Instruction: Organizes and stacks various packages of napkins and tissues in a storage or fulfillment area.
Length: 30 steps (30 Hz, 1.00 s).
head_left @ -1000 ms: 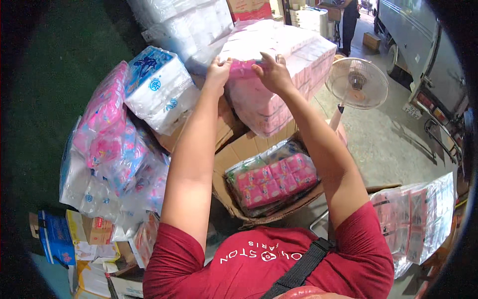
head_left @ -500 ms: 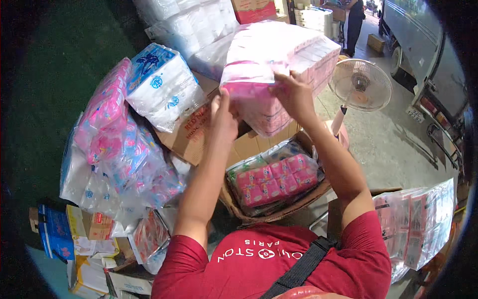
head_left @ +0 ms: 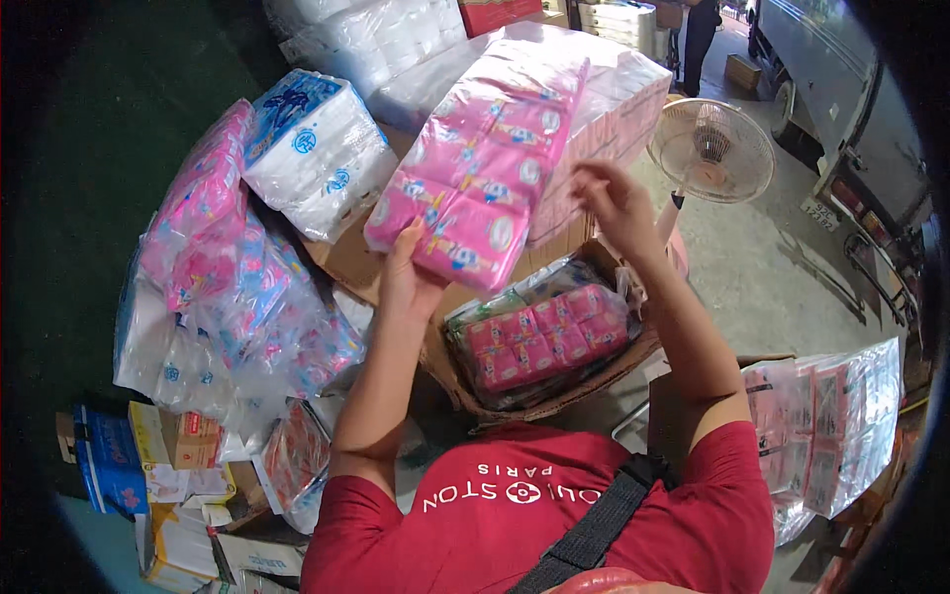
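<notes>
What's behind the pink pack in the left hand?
A larger, plastic-wrapped pale pink stack shows to the right, past the pink pack. Whatever sits directly behind the pack is covered and can't be seen.

On my remote feed I count two hands, one left hand [head_left: 414, 277] and one right hand [head_left: 616, 206]; two pink packs, one held [head_left: 475, 183] and one in the carton [head_left: 539, 424], boxed [head_left: 549, 337]; one fan [head_left: 711, 148]; one truck [head_left: 826, 89]; one strap [head_left: 599, 525]; and one other person [head_left: 701, 48].
</notes>
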Available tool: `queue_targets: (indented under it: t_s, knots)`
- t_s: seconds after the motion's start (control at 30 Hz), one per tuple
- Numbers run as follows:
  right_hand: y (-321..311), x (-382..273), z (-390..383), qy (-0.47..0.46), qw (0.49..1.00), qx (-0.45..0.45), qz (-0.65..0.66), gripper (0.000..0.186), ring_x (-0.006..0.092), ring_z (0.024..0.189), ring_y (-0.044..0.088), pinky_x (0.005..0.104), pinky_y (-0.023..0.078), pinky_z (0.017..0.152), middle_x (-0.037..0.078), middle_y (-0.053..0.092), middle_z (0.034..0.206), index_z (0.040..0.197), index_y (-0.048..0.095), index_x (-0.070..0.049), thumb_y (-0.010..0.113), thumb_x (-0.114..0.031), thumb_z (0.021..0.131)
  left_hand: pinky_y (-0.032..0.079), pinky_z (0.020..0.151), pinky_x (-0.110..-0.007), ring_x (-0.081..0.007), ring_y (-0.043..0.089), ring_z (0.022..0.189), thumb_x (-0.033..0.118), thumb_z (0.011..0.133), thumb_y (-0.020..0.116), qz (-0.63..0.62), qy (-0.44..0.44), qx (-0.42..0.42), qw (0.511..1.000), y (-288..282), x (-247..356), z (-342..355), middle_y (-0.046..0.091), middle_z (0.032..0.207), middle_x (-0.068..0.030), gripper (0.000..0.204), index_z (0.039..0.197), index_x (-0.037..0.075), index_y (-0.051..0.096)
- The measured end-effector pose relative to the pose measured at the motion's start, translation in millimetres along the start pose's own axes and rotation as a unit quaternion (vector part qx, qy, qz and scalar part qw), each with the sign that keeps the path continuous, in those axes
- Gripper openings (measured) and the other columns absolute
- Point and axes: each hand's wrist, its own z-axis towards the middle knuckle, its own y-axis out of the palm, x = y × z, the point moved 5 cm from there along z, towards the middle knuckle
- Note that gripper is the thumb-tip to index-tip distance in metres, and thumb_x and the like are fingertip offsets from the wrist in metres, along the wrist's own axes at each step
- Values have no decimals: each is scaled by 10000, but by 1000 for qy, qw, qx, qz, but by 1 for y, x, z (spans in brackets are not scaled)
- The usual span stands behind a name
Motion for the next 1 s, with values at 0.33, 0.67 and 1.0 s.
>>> queue_targets:
  t_s: [0.33,0.67,1.0]
  knots:
    - [-56,99,22,168,859,53,481,549,234,1083,530,417,440,916,106,554,1181,1285,423,-75,548,-409,868,441,922,-452,-282,541,1081,222,820,616,163,58,-17,985,-94,39,-64,535,1211,-122,516,1257,28,424]
    - [-113,91,-76,222,961,-80,141,440,155,913,601,308,480,825,71,623,1016,1163,508,0,653,-222,811,460,876,-367,-200,548,1018,27,802,638,249,-54,31,966,-118,-7,-48,539,1145,-61,556,1296,84,389]
    - [-151,196,-123,300,881,-94,-353,457,193,843,572,369,471,759,103,606,958,1093,551,-27,699,-264,731,422,917,-362,-279,481,1114,114,751,692,549,-49,122,825,-152,-116,-29,441,1255,-158,789,1361,64,194]
